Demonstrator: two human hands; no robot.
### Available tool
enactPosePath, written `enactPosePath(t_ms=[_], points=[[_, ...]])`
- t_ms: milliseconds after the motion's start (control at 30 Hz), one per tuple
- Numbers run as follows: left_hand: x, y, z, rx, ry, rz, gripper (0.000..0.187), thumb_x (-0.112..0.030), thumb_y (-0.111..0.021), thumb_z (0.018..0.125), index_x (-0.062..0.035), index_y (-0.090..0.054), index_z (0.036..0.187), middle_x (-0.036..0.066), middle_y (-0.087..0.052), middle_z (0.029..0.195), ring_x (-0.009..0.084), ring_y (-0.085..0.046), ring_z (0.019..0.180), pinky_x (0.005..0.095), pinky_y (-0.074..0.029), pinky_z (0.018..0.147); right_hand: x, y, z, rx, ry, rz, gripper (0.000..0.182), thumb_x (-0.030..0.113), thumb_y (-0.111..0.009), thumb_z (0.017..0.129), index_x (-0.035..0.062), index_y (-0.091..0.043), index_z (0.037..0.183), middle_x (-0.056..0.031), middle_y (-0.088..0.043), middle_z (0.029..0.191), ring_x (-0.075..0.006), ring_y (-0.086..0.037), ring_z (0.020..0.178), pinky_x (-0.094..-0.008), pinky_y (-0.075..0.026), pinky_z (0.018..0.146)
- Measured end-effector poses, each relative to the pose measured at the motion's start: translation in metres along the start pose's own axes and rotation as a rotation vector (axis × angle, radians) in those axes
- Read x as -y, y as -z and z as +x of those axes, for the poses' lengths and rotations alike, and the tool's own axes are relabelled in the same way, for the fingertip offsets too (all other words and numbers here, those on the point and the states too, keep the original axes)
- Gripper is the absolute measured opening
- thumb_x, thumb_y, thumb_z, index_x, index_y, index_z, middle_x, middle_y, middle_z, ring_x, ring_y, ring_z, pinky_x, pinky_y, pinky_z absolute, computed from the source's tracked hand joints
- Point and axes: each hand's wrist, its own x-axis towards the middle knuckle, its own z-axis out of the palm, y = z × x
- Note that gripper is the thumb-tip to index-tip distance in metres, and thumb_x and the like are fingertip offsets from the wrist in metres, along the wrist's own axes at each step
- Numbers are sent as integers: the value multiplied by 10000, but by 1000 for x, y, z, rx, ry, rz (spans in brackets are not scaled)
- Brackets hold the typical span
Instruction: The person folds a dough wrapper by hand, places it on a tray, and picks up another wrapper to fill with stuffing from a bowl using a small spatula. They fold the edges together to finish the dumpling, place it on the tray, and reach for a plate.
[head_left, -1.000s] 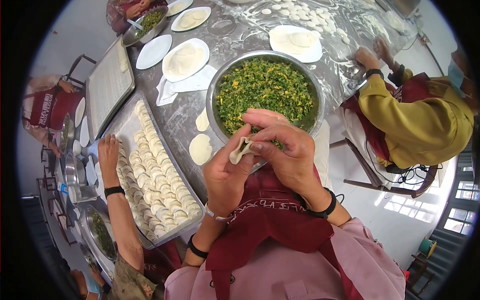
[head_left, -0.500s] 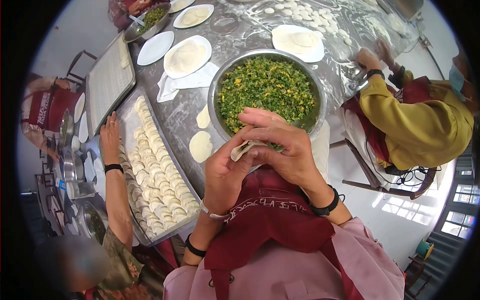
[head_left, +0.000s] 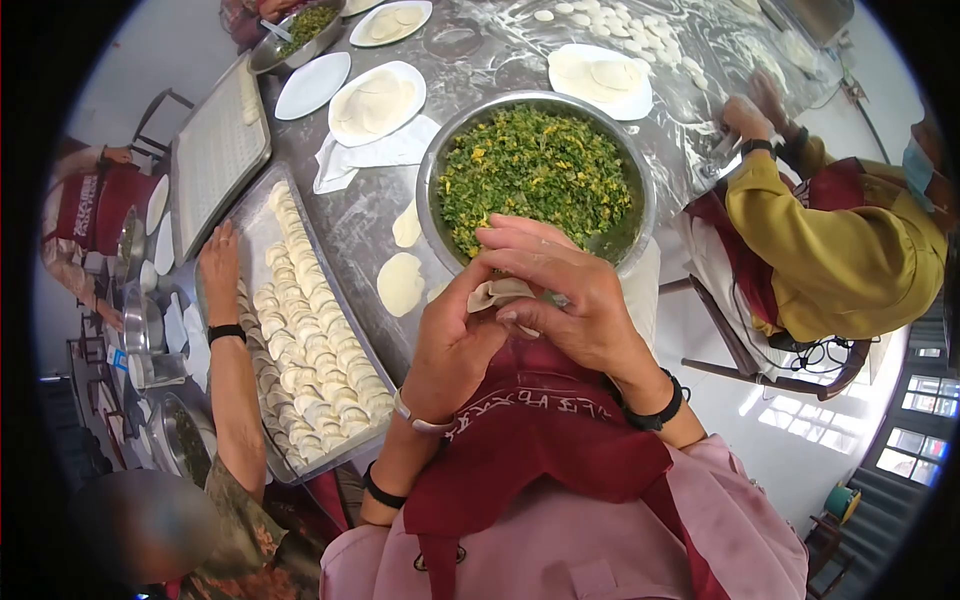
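Note:
My left hand (head_left: 455,335) and my right hand (head_left: 565,300) meet in front of the maroon apron, both closed around a small folded dumpling (head_left: 497,293). Its pale dough edge shows between the thumbs and fingers; the rest is covered by them. Just beyond my fingers stands a large steel bowl (head_left: 427,190) of chopped green and yellow filling (head_left: 540,175). Flat dough wrappers (head_left: 401,284) lie on the table left of the bowl. A metal tray (head_left: 345,300) with rows of folded dumplings (head_left: 310,345) is further left.
Plates of wrappers (head_left: 375,103) stand behind the bowl, with a white cloth (head_left: 370,158) under one. A co-worker's hand (head_left: 219,268) rests at the tray's left edge. Another co-worker in yellow (head_left: 840,235) works at the right. Small dough pieces (head_left: 640,35) lie at the back.
The dough edge between my hands has turned and lies flatter, with my fingers pressed closer around it. The co-worker's hands at the right have shifted slightly.

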Motion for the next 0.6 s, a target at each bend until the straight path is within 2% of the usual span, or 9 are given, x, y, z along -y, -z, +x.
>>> enactPosePath(t_ms=[67, 200, 367, 467, 600], points=[[2, 3, 0, 27, -1, 47, 542, 59, -474, 880, 74, -375, 1412, 125, -594, 1199, 167, -618, 1049, 302, -518, 908, 0, 1, 0, 34, 18, 11, 308, 14, -753, 681, 32, -720, 987, -116, -660, 1225, -340, -543, 1246, -438, -426, 1027], [-5, -8, -3, -88, -27, 3, 563, 73, -483, 872, 69, -365, 1422, 124, -590, 1202, 167, -616, 1043, 293, -526, 876, -5, 1, 0, 56, 52, 36, 265, 17, -755, 689, 29, -720, 951, -124, -666, 1208, -340, -557, 1229, -432, -431, 1023], [5, -12, -4, -179, -85, -123, 588, 61, -520, 905, 63, -313, 1456, 129, -588, 1201, 163, -615, 1023, 279, -527, 843, -7, -5, -2, -76, 69, 10, 188, -1, -746, 708, 9, -687, 887, -134, -691, 1118, -345, -607, 1146, -421, -492, 936], [7, -13, -7, -194, -121, 70, 603, 40, -539, 927, 57, -284, 1473, 131, -591, 1195, 155, -607, 1029, 282, -521, 844, -7, -6, -1, -138, 76, -29, 151, -5, -740, 713, 13, -680, 851, -132, -695, 1108, -339, -611, 1143, -421, -498, 925], [10, -17, -6, -171, -144, 38, 608, 42, -542, 927, 50, -285, 1479, 116, -605, 1173, 136, -599, 1026, 261, -505, 847, -6, -7, -1, -162, 125, -42, 154, -9, -737, 708, 15, -681, 849, -132, -694, 1113, -336, -611, 1144, -422, -497, 928]])
